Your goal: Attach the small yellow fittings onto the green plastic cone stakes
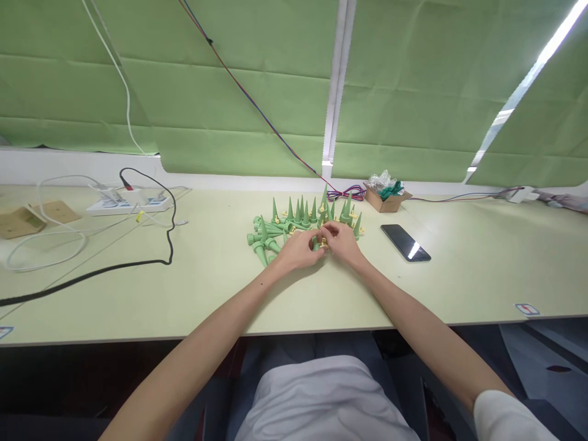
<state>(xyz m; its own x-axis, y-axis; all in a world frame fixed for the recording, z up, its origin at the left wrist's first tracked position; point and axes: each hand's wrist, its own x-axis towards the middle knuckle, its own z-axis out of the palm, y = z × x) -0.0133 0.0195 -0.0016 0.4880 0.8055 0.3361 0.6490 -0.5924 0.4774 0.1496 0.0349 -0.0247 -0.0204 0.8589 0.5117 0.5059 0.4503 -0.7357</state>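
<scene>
- Presently, head view: the left hand (301, 248) and right hand (340, 241) meet at the pile's near side, fingertips drawn close together.
- Both hands are curled narrow around a small spot where green and yellow show; which hand grips what, I cannot tell.
- Green spikes (290, 211) occupy the table (482, 263) directly ahead — several upright at the back, others lying flat at the left, tips pointing various ways.
- Yellow fittings (323, 244) show between the hands and among the spikes.
- Obstruction noted: the hands cover the pile's near middle, and upright spikes crowd close behind the fingers.
- Right of the pile lies a dark phone (405, 242), flat, apart from the right hand.
- Behind the phone, a cardboard box (389, 204) holds clear plastic and green material; a coiled cable (345, 193) sits just left of it.
- Far left: a white power strip (98, 209), a black cable (171, 245) running to the table's edge, and brown pieces (21, 223) — all well apart from the hands.
- Green blinds (229, 122) hang beyond the table.
</scene>
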